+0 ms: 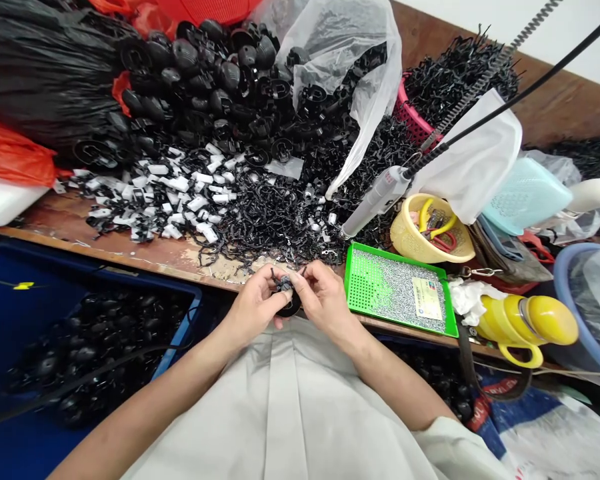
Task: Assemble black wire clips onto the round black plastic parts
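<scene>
Close to my body, at the table's front edge, my left hand (261,297) and my right hand (321,293) meet around a small black plastic part (284,285). Fingers of both hands are closed on it, and its underside is partly hidden by them. Just beyond the hands lies a heap of thin black plastic pieces (265,213). Left of that heap are many small white-and-black pieces (180,190). A green tray (353,300) filled with tiny metal bits, with a card on top, sits right of my right hand.
A grey electric screwdriver (377,200) hangs on a coiled cord. Rounded black housings (230,80) pile up behind. A yellow basket (433,250) holds pliers, near a yellow bottle (527,317). A blue bin (180,333) with black parts stands lower left.
</scene>
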Tool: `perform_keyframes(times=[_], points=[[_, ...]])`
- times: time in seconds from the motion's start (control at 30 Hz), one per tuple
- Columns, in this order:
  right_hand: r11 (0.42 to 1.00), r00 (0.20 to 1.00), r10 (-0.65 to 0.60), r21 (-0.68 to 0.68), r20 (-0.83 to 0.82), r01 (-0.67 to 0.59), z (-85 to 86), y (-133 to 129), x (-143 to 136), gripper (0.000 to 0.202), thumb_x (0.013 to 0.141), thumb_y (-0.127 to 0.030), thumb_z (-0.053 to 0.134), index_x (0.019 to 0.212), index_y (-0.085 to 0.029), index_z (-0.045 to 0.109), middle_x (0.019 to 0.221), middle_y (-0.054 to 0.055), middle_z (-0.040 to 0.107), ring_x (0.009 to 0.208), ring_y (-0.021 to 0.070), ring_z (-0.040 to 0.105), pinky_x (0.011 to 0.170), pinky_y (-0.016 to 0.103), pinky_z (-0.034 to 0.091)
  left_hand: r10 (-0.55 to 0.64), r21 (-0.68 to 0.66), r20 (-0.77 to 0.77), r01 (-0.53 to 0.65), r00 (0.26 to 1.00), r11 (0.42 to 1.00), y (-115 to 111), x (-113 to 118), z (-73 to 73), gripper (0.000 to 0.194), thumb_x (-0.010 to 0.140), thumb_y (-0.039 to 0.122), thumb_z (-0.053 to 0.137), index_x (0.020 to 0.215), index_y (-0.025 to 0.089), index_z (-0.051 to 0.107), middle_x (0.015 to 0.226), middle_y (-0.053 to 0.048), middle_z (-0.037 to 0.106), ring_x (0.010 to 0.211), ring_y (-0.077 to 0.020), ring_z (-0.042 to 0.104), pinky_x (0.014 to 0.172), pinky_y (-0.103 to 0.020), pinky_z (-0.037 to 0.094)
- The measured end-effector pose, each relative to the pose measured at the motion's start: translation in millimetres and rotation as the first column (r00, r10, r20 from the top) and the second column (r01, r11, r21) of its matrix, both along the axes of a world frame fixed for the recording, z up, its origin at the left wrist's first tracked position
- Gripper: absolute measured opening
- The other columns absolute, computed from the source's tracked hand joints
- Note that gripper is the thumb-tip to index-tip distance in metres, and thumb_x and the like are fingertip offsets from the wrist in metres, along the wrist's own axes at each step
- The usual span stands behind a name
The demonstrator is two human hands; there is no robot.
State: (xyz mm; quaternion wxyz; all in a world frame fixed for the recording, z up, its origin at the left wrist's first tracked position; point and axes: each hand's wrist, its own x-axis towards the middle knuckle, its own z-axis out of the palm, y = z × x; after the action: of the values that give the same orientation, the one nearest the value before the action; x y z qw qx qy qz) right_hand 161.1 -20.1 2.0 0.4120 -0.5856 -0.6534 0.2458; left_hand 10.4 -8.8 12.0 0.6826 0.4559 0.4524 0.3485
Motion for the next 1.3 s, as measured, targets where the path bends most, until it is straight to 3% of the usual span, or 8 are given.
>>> perform_keyframes(times=[0.2, 0.47, 0.6, 0.77, 0.9, 1.1, 1.2, 1.3], points=[[0.998, 0.998, 0.023, -0.062, -0.064, -0.027, 4.8, -2.7, -1.1, 0.03, 0.091, -0.035, 0.054, 0.068, -0.021, 0.041, 0.06, -0.006, 0.04, 0.058, 0.0102, 0.039, 0.057, 0.025, 0.03, -0.008, -0.03, 0.028, 0.009, 1.0, 1.0, -0.1, -6.9, 2.2, 0.019, 0.075, 0.032, 0.063, 0.091, 0.021, 0.058, 0.075, -0.001, 0.055, 0.063, -0.0152, 0.054, 0.038, -0.022, 0.048], [0.96, 0.982, 0.145, -0.225, -0.118, -0.168, -1.8, 0.9, 7.6, 0.033, 0.093, -0.043, 0.051, 0.07, -0.02, 0.047, 0.061, -0.006, 0.046, 0.057, 0.0097, 0.041, 0.054, 0.023, 0.031, 0.028, -0.032, -0.088, -0.031, 0.996, 0.999, 5.5, -7.1, -11.6, 0.015, 0.077, 0.035, 0.058, 0.083, 0.021, 0.06, 0.068, 0.0, 0.05, 0.053, -0.0141, 0.051, 0.029, -0.021, 0.041], [0.936, 0.949, 0.273, -0.27, 0.159, -0.225, 8.6, 12.4, 29.5, 0.036, 0.096, -0.045, 0.048, 0.072, -0.019, 0.058, 0.071, -0.001, 0.06, 0.068, 0.0125, 0.053, 0.065, 0.025, 0.038, 0.06, -0.01, -0.13, -0.062, 0.99, 0.998, 14.6, -8.0, -12.2, 0.026, 0.077, 0.032, 0.056, 0.099, 0.021, 0.062, 0.086, -0.003, 0.061, 0.062, -0.0159, 0.056, 0.032, -0.022, 0.045], [0.912, 0.774, 0.383, -0.339, 0.504, -0.23, 20.6, 10.4, 41.2, 0.023, 0.094, -0.033, 0.052, 0.094, -0.018, 0.07, 0.1, 0.01, 0.071, 0.096, 0.022, 0.062, 0.087, 0.036, 0.042, 0.059, -0.045, -0.098, -0.064, 0.993, 0.997, 18.0, -9.5, -10.7, 0.024, 0.08, 0.038, 0.057, 0.096, 0.02, 0.057, 0.085, -0.003, 0.065, 0.057, -0.0148, 0.059, 0.032, -0.021, 0.043], [0.92, 0.768, 0.383, -0.293, 0.514, -0.262, 15.8, 5.0, 39.4, 0.03, 0.094, -0.027, 0.052, 0.12, -0.022, 0.063, 0.133, 0.011, 0.059, 0.121, 0.0236, 0.054, 0.101, 0.04, 0.037, 0.034, -0.087, -0.093, -0.042, 0.995, 0.995, 16.0, -6.8, -11.8, 0.023, 0.083, 0.042, 0.057, 0.088, 0.021, 0.049, 0.072, 0.002, 0.06, 0.043, -0.0113, 0.054, 0.03, -0.019, 0.037], [0.971, 0.783, 0.158, -0.238, 0.601, -0.013, 5.9, 40.5, 50.7, 0.028, 0.095, -0.017, 0.043, 0.113, -0.02, 0.065, 0.11, 0.011, 0.067, 0.101, 0.0218, 0.062, 0.084, 0.031, 0.045, 0.006, 0.006, -0.171, -0.005, 0.985, 1.0, 15.0, -3.1, -18.8, 0.025, 0.087, 0.046, 0.053, 0.091, 0.022, 0.049, 0.075, 0.002, 0.06, 0.043, -0.0101, 0.053, 0.031, -0.019, 0.036], [0.97, 0.741, 0.165, -0.242, 0.651, -0.003, 5.5, 61.8, 53.4, 0.028, 0.093, -0.012, 0.042, 0.106, -0.018, 0.066, 0.105, 0.012, 0.067, 0.096, 0.0232, 0.063, 0.08, 0.032, 0.045, 0.0, 0.103, -0.187, 0.019, 0.982, 0.994, 11.5, -0.2, -19.5, 0.026, 0.089, 0.047, 0.052, 0.095, 0.021, 0.054, 0.087, -0.001, 0.061, 0.052, -0.0101, 0.055, 0.034, -0.018, 0.039], [0.987, 0.793, 0.094, -0.158, 0.602, 0.003, 10.2, 69.4, 54.5, 0.026, 0.094, -0.016, 0.043, 0.105, -0.017, 0.066, 0.106, 0.012, 0.067, 0.098, 0.0226, 0.062, 0.084, 0.032, 0.046, 0.055, 0.197, -0.217, -0.011, 0.975, 0.98, 7.4, 0.6, -15.7, 0.026, 0.09, 0.045, 0.051, 0.099, 0.022, 0.058, 0.099, -0.005, 0.064, 0.069, -0.0142, 0.061, 0.041, -0.019, 0.042]])
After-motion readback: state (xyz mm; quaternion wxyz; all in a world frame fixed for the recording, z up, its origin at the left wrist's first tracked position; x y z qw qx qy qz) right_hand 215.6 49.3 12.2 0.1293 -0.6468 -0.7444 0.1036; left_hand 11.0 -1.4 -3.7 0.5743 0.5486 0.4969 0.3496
